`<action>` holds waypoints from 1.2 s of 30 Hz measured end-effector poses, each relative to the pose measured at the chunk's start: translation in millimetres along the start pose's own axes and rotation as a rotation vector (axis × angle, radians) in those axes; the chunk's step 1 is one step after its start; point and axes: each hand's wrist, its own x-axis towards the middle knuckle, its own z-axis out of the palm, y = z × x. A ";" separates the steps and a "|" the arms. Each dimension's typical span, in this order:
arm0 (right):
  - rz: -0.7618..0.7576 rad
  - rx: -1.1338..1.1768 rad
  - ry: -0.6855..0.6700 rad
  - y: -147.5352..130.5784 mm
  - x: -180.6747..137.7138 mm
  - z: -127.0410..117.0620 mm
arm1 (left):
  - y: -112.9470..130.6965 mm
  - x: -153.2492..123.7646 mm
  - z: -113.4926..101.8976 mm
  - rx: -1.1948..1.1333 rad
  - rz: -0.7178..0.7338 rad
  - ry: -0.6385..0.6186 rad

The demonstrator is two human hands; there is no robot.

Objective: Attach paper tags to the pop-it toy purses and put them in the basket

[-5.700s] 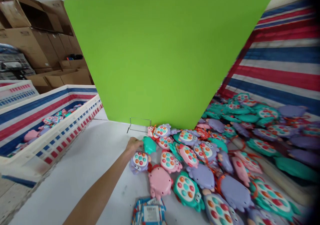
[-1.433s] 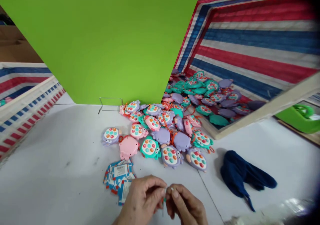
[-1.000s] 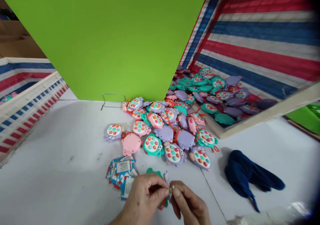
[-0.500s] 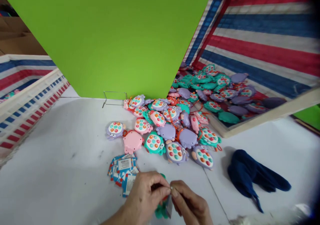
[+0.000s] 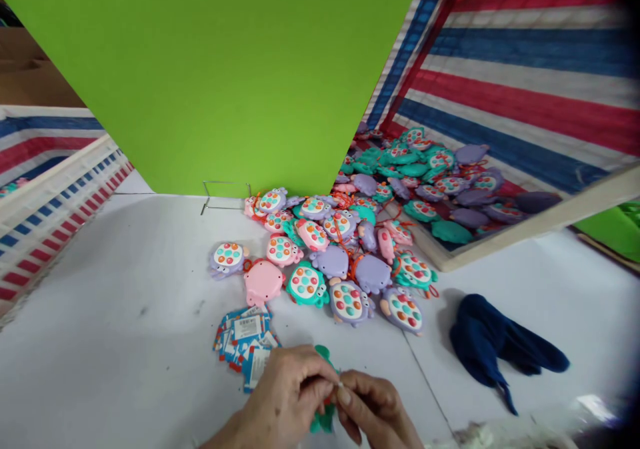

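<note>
At the front of the table my left hand (image 5: 290, 392) and my right hand (image 5: 375, 406) meet fingertip to fingertip. Both are closed in a pinch on a tiny pale thing between them, too small to make out. Under the fingers lies a green toy (image 5: 323, 425), mostly covered by the hands, with a bit of orange showing beside it. Blue-edged barcode cards (image 5: 247, 328) form a loose pile by my left hand. Beyond the hands, several animal-shaped toys with coloured buttons, such as a purple toy (image 5: 350, 301) and a pink toy (image 5: 263, 282), lie heaped together.
A tilted crate (image 5: 480, 252) with a striped lining spills more toys at the right. Dark blue cloth (image 5: 483, 342) rests on the right side. A green panel (image 5: 225, 82) stands behind, a bent wire (image 5: 225, 207) at its foot. Another striped crate (image 5: 55, 216) is at left.
Both hands stay pinched together; my right fingertips have shifted slightly down. A grey-white piece that hung below the fingers is now mostly out of sight. The whole view has shifted slightly.
</note>
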 end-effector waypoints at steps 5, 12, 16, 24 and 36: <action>0.040 -0.058 -0.060 -4.4 -0.6 -5.5 | 5.2 0.5 -1.2 0.055 0.000 -0.024; 0.114 0.182 -0.113 6.9 1.9 -3.3 | 3.9 -0.9 -5.4 0.010 -0.011 -0.066; 0.298 0.417 -0.138 10.6 3.5 0.0 | 3.9 -3.1 -5.2 0.077 0.031 -0.048; 0.222 0.524 -0.152 14.5 3.6 3.9 | -1.7 -2.2 -7.6 0.030 -0.004 -0.004; 0.314 0.589 -0.117 20.2 7.1 1.1 | -15.1 -2.1 -1.3 -0.112 -0.082 -0.064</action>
